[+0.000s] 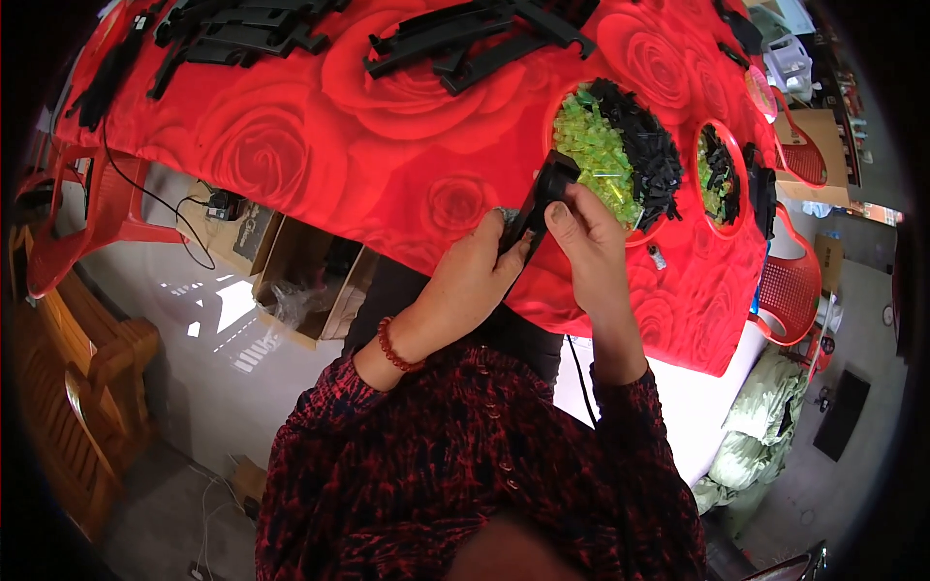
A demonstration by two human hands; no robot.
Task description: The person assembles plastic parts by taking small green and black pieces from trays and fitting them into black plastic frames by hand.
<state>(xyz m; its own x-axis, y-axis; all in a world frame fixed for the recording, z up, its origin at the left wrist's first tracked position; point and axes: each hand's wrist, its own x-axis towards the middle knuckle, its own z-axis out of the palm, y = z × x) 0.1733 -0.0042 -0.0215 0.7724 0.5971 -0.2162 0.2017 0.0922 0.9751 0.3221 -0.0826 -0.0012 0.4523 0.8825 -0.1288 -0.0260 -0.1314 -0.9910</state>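
While both my hands are working just above the near edge of the red rose-patterned tablecloth (349, 184), they are holding one long, narrow black plastic part (539, 205). Long axis: slanting, lower left to upper right; the broader, blocky end is pointing up and away from me, toward the round red-rimmed tray (549, 121). The low end is disappearing behind my fingers; cannot make it out. My left hand (468, 278) is closing around the lower stretch, thumb lying along it. My right hand (593, 247) is pinching near the blocky end, thumb on the near side.

Tray is holding translucent yellow-green pieces (593, 140) on the left, small black pieces (655, 160) on the right. Farther off, a loose pile of long black plastic strips (475, 44) is lying on the cloth.
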